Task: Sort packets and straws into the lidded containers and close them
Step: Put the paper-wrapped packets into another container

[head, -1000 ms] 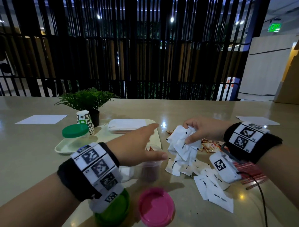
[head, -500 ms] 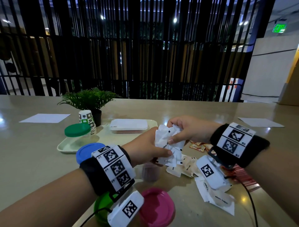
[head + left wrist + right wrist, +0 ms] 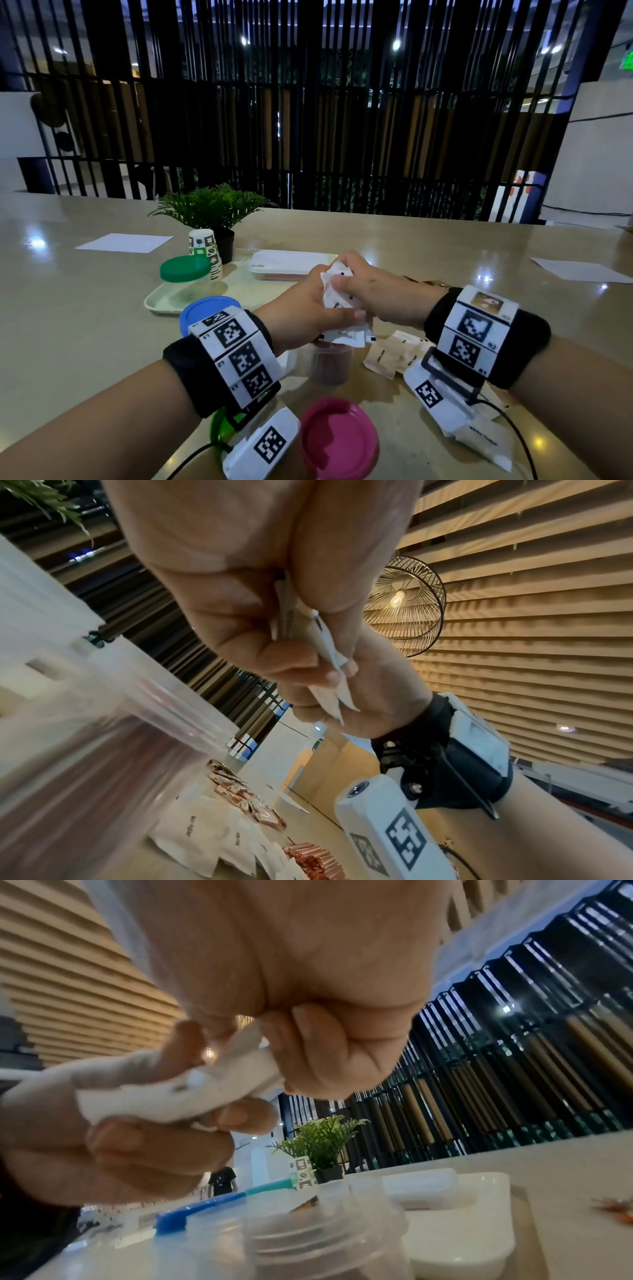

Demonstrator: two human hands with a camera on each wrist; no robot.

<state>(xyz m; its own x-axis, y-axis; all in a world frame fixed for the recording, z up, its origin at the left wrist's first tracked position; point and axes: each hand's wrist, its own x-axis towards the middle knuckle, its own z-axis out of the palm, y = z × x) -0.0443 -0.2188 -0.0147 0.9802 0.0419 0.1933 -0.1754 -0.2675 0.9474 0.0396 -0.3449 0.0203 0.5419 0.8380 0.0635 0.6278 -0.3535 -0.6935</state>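
**White packet bundle held directly above the open jar**

White sugar packets [image 3: 337, 296] are clamped between your two hands. Your left hand [image 3: 301, 317] curls round the lower part of the bundle, thumb on top; your right hand [image 3: 373, 294] pinches its upper end. In the right wrist view the fingers [image 3: 318, 1053] of that hand are folded tight on the paper.

Key relation: the clear open jar [image 3: 330, 363] stands directly below the bundle, towards the near edge of the table [image 3: 85, 325]. The bundle's long axis runs steeply, tilted off upright, with loose packet ends hanging just over the jar mouth. Whether they touch the rim cannot be told.

Your left hand is the nearer one to the jar mouth, so the likely next move is a downward feed by that hand. Square the packets first; splayed corners may catch the rim.

The pink lid [image 3: 337, 442] lies upturned near the table's front edge, in front of the jar. Brown packets [image 3: 387, 358] lie just right of the jar.
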